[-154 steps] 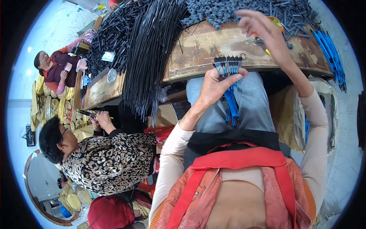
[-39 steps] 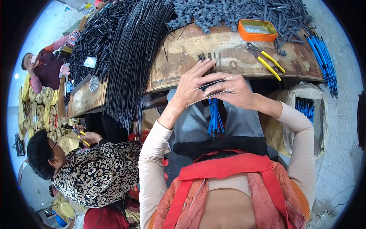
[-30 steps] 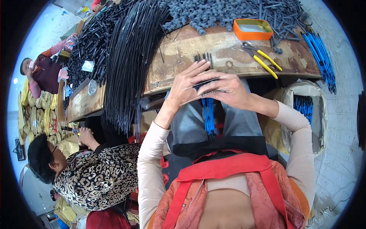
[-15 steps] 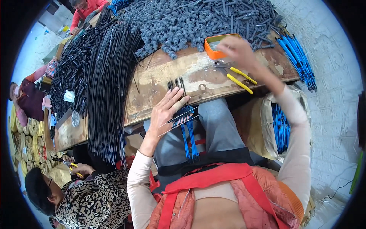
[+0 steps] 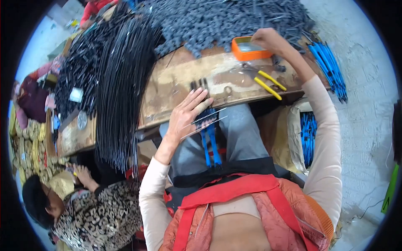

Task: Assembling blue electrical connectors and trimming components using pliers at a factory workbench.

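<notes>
Resting flat on the lap, fingers spread wide and pressing down on a small bundle of blue-handled rods (image 5: 208,138): the left hand (image 5: 184,119), palm down, closed round nothing. Lying under its fingertips, thin metal ends (image 5: 209,119) sticking out to the right, blue handles trailing down over the grey trousers toward the body. Just above the fingertips, on the worn wooden bench (image 5: 176,90), a few short dark rods (image 5: 199,85) standing on end beside a small metal ring (image 5: 228,90).

Reaching far forward, the right hand (image 5: 268,39), fingers curled at the back rim of an orange tray (image 5: 250,49); cannot tell whether anything is pinched between them. Near the tray, toward the body, yellow-handled pliers (image 5: 268,83) lying on the bench, untouched.

Heaped across the far side of the bench, a grey pile of small parts (image 5: 222,21). Draped over the bench's left part and hanging off its near edge, a thick sheaf of long black rods (image 5: 123,83). At the right end, a bunch of blue rods (image 5: 331,71), more blue ones in a sack (image 5: 309,134) below. Lower left, another person in a patterned top (image 5: 96,217), hand (image 5: 83,175) near the hanging black rods.
</notes>
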A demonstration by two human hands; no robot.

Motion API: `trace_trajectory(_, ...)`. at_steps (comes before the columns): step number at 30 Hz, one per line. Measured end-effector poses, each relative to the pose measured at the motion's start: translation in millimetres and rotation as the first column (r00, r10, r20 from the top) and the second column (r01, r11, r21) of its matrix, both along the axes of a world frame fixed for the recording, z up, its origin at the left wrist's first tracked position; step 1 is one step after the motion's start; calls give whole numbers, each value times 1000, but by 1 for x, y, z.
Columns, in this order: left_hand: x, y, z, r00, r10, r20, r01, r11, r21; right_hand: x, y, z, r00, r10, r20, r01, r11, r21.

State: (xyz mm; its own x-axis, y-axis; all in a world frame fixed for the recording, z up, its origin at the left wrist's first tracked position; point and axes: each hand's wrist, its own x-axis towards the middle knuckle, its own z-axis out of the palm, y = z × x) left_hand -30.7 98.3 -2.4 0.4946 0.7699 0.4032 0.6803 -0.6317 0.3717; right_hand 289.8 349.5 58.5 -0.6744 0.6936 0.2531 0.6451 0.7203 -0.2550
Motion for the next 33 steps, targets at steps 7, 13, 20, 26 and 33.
trace_trajectory(7,5,5,2,997,-5,74,4,1000,23,-79,-116,-13,954,292,-72,-277,945,173)
trace_trajectory(13,1,3,-1,999,-1,45,0,1000,19,-103,-137,-51,983,184,-17,-182,980,84)
trace_trajectory(20,1,3,-1,1000,-5,13,5,1000,19,-102,-142,-49,987,158,1,-158,984,77)
trace_trajectory(26,3,3,-2,1000,15,-18,-14,999,47,-103,-140,-51,979,191,77,-200,969,146)
trace_trajectory(33,2,4,-9,1000,20,-13,-19,998,67,-103,-130,-57,964,260,47,-264,946,186)
